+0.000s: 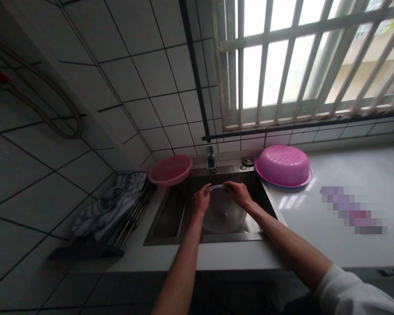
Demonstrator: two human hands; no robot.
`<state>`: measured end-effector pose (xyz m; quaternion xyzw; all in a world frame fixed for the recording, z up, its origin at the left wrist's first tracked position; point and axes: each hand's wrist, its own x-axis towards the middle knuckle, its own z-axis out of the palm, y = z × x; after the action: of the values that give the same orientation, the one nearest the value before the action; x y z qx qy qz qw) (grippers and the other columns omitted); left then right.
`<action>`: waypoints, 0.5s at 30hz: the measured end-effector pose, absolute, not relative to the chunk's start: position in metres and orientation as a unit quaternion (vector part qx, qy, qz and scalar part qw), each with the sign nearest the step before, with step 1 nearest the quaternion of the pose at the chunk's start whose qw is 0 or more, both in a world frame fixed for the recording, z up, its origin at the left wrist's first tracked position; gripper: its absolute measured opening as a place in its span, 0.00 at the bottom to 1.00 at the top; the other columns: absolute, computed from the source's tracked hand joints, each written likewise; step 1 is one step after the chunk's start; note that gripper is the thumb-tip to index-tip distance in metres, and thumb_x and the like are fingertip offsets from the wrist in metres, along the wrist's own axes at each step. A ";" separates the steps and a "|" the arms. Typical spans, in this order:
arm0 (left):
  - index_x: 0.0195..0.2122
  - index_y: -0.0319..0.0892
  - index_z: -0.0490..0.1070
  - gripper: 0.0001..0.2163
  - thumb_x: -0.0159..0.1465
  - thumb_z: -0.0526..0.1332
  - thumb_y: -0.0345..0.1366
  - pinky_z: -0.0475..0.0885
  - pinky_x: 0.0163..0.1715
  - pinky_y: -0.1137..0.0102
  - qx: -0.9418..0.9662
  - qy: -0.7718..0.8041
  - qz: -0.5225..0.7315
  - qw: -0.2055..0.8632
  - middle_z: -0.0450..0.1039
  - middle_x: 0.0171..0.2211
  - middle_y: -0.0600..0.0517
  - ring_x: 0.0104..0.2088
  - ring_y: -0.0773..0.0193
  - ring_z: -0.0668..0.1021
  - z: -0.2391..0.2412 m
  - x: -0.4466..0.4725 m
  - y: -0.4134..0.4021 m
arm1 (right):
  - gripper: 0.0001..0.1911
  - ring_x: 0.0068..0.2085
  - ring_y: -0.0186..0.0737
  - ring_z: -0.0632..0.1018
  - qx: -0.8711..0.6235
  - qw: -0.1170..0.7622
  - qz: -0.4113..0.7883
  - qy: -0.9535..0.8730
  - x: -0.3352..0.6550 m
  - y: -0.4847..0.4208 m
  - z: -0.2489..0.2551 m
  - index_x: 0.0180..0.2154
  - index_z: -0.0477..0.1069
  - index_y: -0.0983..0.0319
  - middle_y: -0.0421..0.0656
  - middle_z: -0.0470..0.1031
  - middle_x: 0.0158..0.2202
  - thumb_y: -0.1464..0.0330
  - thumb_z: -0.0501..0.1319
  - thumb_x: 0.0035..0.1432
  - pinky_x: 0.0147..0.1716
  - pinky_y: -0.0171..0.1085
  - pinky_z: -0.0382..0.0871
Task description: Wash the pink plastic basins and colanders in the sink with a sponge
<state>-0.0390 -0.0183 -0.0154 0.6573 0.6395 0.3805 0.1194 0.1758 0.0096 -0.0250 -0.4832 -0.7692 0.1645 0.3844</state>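
Observation:
Over the metal sink (160, 223), my left hand (202, 199) and my right hand (239, 195) grip the far rim of a round, greyish mesh strainer (225, 218) from either side. My thumbs and fingers are closed on its pale edge. The strainer hangs down inside the basin, its wide round part towards me. The dim light leaves its contents, if any, too unclear to tell. Just beyond my hands stands the faucet (210, 157).
A pink basin (170, 170) stands at the sink's back left corner. An upturned pink basket (284, 165) sits right of the sink. Folded grey patterned cloth (111, 210) lies by a metal rack (134, 218) at left. A blurred-out object (353, 210) lies on the white counter (315, 245).

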 end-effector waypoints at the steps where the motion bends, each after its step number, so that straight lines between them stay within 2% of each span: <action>1: 0.52 0.50 0.77 0.13 0.67 0.63 0.35 0.75 0.52 0.64 0.658 0.644 0.372 0.119 0.81 0.51 0.50 0.50 0.56 0.82 -0.017 -0.039 -0.018 | 0.17 0.45 0.44 0.84 -0.486 0.378 0.160 -0.772 0.174 0.009 -0.025 0.51 0.78 0.51 0.39 0.83 0.46 0.72 0.62 0.63 0.50 0.39 0.75; 5: 0.50 0.52 0.79 0.11 0.69 0.61 0.37 0.75 0.49 0.66 0.687 0.629 0.341 0.126 0.82 0.48 0.51 0.48 0.56 0.83 -0.018 -0.029 -0.020 | 0.18 0.47 0.44 0.83 -0.479 0.347 0.125 -0.796 0.162 0.004 -0.027 0.53 0.77 0.54 0.42 0.83 0.48 0.74 0.60 0.63 0.50 0.38 0.75; 10: 0.50 0.52 0.79 0.11 0.69 0.60 0.36 0.75 0.47 0.68 0.714 0.608 0.322 0.128 0.82 0.47 0.52 0.48 0.57 0.83 -0.015 -0.026 -0.024 | 0.20 0.48 0.41 0.83 -0.412 0.331 0.125 -0.839 0.153 0.007 -0.028 0.54 0.76 0.53 0.40 0.82 0.50 0.74 0.59 0.64 0.51 0.36 0.75; 15: 0.47 0.49 0.79 0.10 0.70 0.60 0.40 0.74 0.45 0.68 0.614 0.677 0.400 0.072 0.83 0.45 0.48 0.44 0.56 0.83 -0.013 -0.046 -0.023 | 0.18 0.46 0.46 0.84 -0.517 0.383 0.141 -0.753 0.180 0.019 -0.031 0.54 0.76 0.52 0.40 0.83 0.46 0.70 0.62 0.64 0.49 0.39 0.76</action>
<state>-0.0457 -0.0232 -0.0132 0.6142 0.6767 0.3997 0.0716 0.1802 0.0191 -0.0312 -0.5168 -0.7527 0.1411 0.3827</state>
